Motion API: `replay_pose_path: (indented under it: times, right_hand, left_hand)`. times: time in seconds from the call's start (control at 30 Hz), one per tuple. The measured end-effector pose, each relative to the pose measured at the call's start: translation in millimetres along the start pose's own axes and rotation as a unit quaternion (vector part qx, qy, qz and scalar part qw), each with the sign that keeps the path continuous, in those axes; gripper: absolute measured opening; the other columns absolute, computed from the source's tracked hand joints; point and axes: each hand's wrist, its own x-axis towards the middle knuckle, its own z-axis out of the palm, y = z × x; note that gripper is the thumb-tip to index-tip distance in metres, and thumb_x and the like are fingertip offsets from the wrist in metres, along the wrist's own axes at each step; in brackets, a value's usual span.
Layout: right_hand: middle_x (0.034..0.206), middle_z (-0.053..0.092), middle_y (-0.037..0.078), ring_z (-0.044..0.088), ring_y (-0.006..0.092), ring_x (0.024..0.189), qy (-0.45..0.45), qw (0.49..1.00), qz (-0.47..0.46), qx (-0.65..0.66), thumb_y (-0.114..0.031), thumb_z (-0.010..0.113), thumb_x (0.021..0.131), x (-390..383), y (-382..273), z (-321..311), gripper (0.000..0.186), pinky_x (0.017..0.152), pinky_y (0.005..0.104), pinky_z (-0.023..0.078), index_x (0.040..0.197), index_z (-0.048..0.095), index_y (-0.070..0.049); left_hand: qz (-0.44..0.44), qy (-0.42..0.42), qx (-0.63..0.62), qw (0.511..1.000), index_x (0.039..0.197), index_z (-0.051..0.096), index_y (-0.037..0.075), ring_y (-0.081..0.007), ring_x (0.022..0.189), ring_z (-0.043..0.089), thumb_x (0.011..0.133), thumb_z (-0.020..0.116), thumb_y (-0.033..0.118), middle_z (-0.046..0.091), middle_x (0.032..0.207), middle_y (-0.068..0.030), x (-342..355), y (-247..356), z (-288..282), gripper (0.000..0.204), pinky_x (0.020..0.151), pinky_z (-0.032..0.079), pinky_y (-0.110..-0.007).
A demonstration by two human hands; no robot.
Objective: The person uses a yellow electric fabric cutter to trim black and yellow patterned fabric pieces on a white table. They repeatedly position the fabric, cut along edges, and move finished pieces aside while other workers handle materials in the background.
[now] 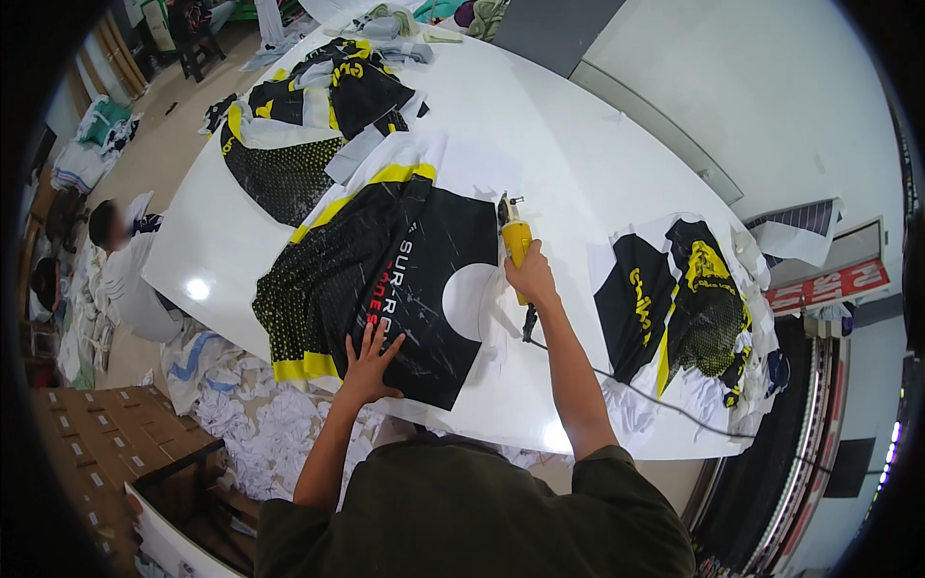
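My right hand [533,276] grips a yellow electric fabric cutter [516,239], whose metal blade end points toward the far side of the table. The cutter stands just beyond the right edge of a black printed fabric panel [448,231], which has a round neck-like curve on that side with white showing inside. With fingers spread, my left hand [369,371] presses flat on the panel's near left part. Lying beside the panel at the left is dark fabric with a yellow dot pattern [318,279] and yellow bands.
On the white table [202,241], printed cloth [366,91] is heaped at the far left, and another heap [636,308] lies at the right. A black cable [665,407] trails right from the cutter. At the left sits a person [130,231]. White scraps [275,433] and cartons [116,433] lie below.
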Motion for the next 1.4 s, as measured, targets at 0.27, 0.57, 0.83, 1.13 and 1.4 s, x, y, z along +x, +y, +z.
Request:
replay_pose_path:
  times: [0.27,0.57,0.83,1.13,1.4]
  right_hand:
    - [0.103,0.067,0.039,0.068,0.0538,0.095,0.007,1.0,-0.001,-0.001,-0.032,0.069,0.086,52,-12,0,0.06,0.084,0.0556,0.058,0.12,0.039,0.007]
    - [0.116,0.067,0.034,0.068,0.0483,0.109,0.06,0.997,0.039,-0.006,-0.044,0.069,0.084,186,-22,-23,0.074,0.092,0.0528,0.056,0.13,0.042,0.007]
    - [0.097,0.07,0.031,0.073,0.0426,0.088,0.14,0.98,0.02,0.137,-0.042,0.071,0.088,78,32,-71,0.062,0.074,0.0464,0.058,0.119,0.05,0.007]
    - [0.099,0.07,0.022,0.072,0.0302,0.086,0.112,0.962,0.113,0.22,-0.032,0.071,0.09,-84,151,-123,0.054,0.076,0.0393,0.056,0.125,0.052,0.005]
    - [0.103,0.069,0.022,0.07,0.0269,0.09,0.096,0.926,0.191,0.311,-0.029,0.071,0.09,-175,227,-123,0.053,0.078,0.0379,0.056,0.125,0.052,0.006]
  left_hand:
    - [-0.001,0.001,0.013,1.0,0.163,0.027,0.033,-0.0417,0.159,0.005,0.048,0.097,0.048,0.007,0.173,-0.0155,0,-1,4,0.135,0.118,0.005,-0.075]
    - [-0.028,-0.074,0.049,0.996,0.149,0.054,0.024,-0.0389,0.154,0.025,0.069,0.089,0.03,0.03,0.166,-0.0149,-49,-16,-38,0.088,0.119,0.018,-0.072]
    - [-0.115,0.246,-0.118,0.955,0.129,0.064,0.006,-0.04,0.122,0.056,0.085,0.077,0.037,0.062,0.128,-0.0165,48,29,-20,0.055,0.101,0.041,-0.059]
    - [-0.074,0.23,0.018,0.97,0.112,0.069,0.007,-0.0384,0.131,0.049,0.093,0.067,0.029,0.057,0.136,-0.0138,134,64,17,0.029,0.104,0.04,-0.057]
    - [0.027,0.284,0.138,0.948,0.138,0.059,-0.001,-0.041,0.136,0.045,0.095,0.06,0.022,0.047,0.148,-0.0251,148,131,56,0.048,0.113,0.034,-0.056]
